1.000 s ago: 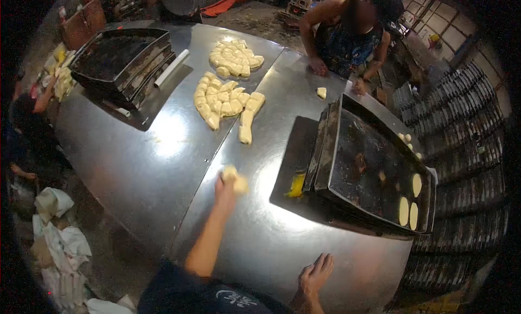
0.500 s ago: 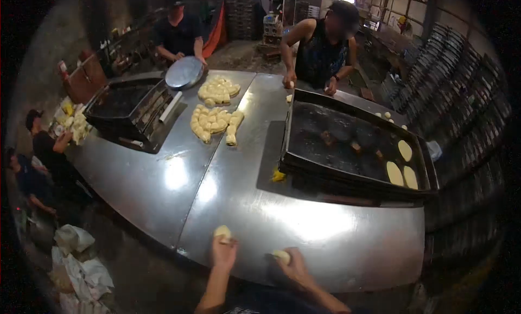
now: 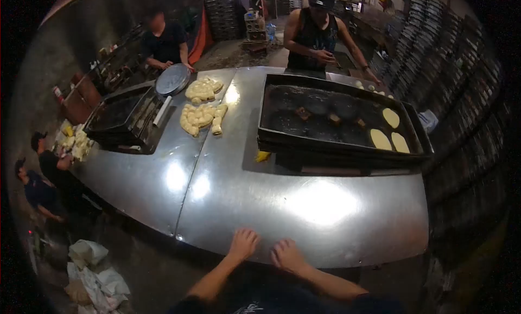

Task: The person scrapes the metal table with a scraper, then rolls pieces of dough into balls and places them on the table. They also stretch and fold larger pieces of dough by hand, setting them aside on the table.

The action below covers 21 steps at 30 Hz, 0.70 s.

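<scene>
My left hand (image 3: 244,244) rests on the metal table (image 3: 239,203) near its front edge, fingers curled and pressed downward. Close to its right, my right hand (image 3: 288,256) is cupped against the tabletop in the same way. The pieces of dough seen in both hands a moment earlier are now hidden under the curled fingers and palms. Farther up the table lie two groups of cut dough, a rear one (image 3: 203,90) and a nearer one (image 3: 196,118). To the right, a large dark baking tray (image 3: 325,137) holds three flat dough pieces (image 3: 380,140) at its right end.
A second stack of dark trays (image 3: 122,121) stands at the left, beside a white rolling pin (image 3: 162,111). One co-worker (image 3: 313,40) stands behind the large tray; another co-worker (image 3: 164,45) holds a round metal pan (image 3: 172,79). Two more people work at far left.
Both hands have come down onto the table and closer together, covering the dough pieces they held. The person behind the tray has straightened and reaches toward dough balls. My view has shifted.
</scene>
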Each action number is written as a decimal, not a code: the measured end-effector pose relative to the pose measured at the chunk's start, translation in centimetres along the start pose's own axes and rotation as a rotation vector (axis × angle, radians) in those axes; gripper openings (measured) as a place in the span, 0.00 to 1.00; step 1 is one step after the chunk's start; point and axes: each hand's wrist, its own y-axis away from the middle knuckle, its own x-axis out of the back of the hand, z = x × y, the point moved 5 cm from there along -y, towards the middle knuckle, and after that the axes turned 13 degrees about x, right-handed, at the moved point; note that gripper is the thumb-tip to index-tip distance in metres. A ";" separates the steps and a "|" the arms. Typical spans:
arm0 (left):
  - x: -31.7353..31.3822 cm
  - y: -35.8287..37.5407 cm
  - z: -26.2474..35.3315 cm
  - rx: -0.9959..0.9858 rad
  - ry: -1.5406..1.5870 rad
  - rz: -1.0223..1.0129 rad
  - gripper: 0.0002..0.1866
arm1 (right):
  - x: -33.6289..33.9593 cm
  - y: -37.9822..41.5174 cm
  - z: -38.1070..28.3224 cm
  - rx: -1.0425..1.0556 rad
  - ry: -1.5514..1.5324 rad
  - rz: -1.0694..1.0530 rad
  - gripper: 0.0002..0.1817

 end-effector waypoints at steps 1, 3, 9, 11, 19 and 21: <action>1.2 0.1 -1.9 -0.006 -0.001 -0.009 0.09 | 0.2 2.3 0.4 0.092 -0.064 0.014 0.10; 3.9 -1.6 -6.4 0.166 -0.228 -0.250 0.09 | 1.5 2.9 4.5 0.023 0.000 -0.074 0.08; 0.7 -5.3 -4.4 0.301 0.110 0.012 0.12 | -0.7 -5.5 1.1 -0.299 0.175 0.085 0.07; 0.4 -2.3 -6.9 0.118 0.132 -0.049 0.13 | -1.6 -2.2 -1.3 -0.231 0.041 0.127 0.09; 1.7 -8.3 -9.9 0.357 0.247 -0.156 0.12 | -3.1 -6.7 2.9 -0.647 0.168 0.186 0.08; 0.7 -3.4 -9.3 0.052 0.263 -0.238 0.12 | -4.3 -5.8 -2.1 -0.396 0.173 0.173 0.05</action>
